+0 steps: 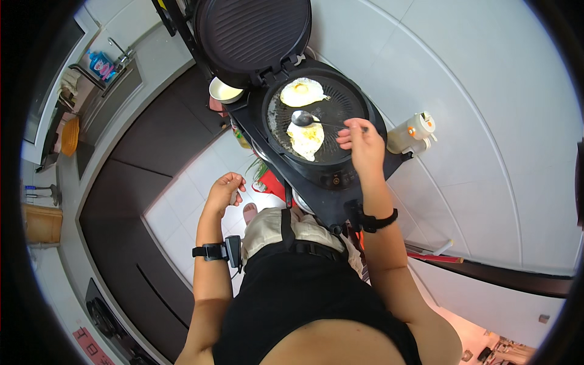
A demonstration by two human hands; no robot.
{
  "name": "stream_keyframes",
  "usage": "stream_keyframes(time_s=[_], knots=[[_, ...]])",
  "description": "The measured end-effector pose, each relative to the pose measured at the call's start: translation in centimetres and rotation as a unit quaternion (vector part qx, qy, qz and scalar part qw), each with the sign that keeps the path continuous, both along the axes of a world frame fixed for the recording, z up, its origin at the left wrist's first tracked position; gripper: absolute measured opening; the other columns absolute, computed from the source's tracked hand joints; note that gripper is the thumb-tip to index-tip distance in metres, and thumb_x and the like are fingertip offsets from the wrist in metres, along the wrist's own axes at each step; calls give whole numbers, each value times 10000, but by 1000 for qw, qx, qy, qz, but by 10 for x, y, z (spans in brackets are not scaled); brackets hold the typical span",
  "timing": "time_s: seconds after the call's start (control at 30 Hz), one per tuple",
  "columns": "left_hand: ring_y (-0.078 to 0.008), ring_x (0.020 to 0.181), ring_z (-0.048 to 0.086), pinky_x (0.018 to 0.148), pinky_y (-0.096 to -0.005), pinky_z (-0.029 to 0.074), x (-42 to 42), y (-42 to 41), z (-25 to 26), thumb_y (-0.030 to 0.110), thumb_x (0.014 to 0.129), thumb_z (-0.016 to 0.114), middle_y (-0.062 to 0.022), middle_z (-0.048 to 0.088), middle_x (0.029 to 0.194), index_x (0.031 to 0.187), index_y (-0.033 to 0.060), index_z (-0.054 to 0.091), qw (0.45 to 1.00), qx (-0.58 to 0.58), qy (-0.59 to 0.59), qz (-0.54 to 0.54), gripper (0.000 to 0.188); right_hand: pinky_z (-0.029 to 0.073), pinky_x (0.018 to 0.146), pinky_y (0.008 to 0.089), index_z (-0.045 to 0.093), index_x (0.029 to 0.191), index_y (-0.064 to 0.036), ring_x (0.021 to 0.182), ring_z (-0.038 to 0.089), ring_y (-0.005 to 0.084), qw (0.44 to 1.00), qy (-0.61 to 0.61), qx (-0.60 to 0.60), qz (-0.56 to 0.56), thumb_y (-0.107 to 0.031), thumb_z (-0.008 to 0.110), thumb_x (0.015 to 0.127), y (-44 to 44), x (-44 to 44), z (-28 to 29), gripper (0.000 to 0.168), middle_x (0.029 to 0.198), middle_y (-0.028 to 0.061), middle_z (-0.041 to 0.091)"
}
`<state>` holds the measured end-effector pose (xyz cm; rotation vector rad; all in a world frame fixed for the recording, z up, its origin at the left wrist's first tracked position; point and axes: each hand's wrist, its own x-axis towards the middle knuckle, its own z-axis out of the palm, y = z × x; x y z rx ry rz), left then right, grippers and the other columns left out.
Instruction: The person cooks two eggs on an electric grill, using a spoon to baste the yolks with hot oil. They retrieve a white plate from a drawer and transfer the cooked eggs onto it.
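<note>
In the head view, my right hand (365, 143) grips the handle of a metal spoon (302, 118) above an electric griddle (337, 143). The spoon's bowl overlaps the top edge of the nearer fried egg (306, 142); whether it touches the egg is unclear. Farther back on the same dark plate lies another fried egg (299, 93), its yolk pale yellow. The griddle's ridged lid (258, 34) stands raised behind. My left hand (226, 192) hangs left of the griddle with curled fingers. A pale patch shows at its fingers, and I cannot tell if it is an object.
A white bowl (224, 91) with yellowish contents sits left of the lid hinge. Right of the griddle, against the wall, is a translucent bottle (408, 134). The griddle rests on a black stand (319, 200). A counter with a sink (112, 86) and a gas hob (102, 315) curves along the left.
</note>
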<state>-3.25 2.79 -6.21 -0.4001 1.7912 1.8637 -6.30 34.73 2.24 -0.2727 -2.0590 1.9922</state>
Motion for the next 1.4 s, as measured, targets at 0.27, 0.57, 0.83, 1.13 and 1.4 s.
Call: stream_keyframes(time_s=[0.27, 0.57, 0.83, 1.13, 1.4], knots=[[-86, 426, 475, 393, -211, 385, 13, -14, -5, 235, 890, 503, -17, 561, 677, 815, 72, 540, 999, 4, -8, 34, 183, 488, 568, 223, 573, 914, 4, 617, 607, 113, 992, -41, 119, -13, -164, 462, 914, -21, -8, 6, 202, 720, 77, 620], [-85, 426, 475, 392, -210, 385, 13, -16, -12, 242, 891, 506, -15, 561, 672, 810, 70, 542, 999, 16, -2, 29, 193, 489, 548, 224, 544, 943, 20, 617, 609, 147, 1000, -16, -13, -16, -174, 459, 923, 1, 18, -6, 213, 760, 126, 617], [-82, 435, 474, 393, -209, 379, 9, -5, -8, 241, 895, 500, -15, 559, 682, 812, 68, 541, 1000, -2, -9, 7, 196, 513, 567, 254, 505, 1000, 36, 655, 618, 176, 983, -23, -105, -147, -205, 479, 915, 67, 71, -38, 257, 807, 151, 610], [-83, 447, 476, 404, -208, 380, 8, 4, 0, 237, 900, 489, -18, 560, 693, 819, 68, 539, 1000, -15, -9, -10, 195, 518, 561, 257, 484, 1071, 8, 650, 611, 174, 980, -30, -169, -104, -202, 505, 905, 58, 82, -51, 269, 829, 129, 604], [-79, 471, 481, 423, -205, 398, 37, -6, -1, 237, 894, 495, -8, 549, 692, 822, 72, 545, 997, 25, -33, 64, 187, 510, 550, 243, 472, 1105, -8, 631, 596, 142, 981, -48, -177, -67, -162, 502, 900, 51, 89, -62, 258, 828, 107, 601]])
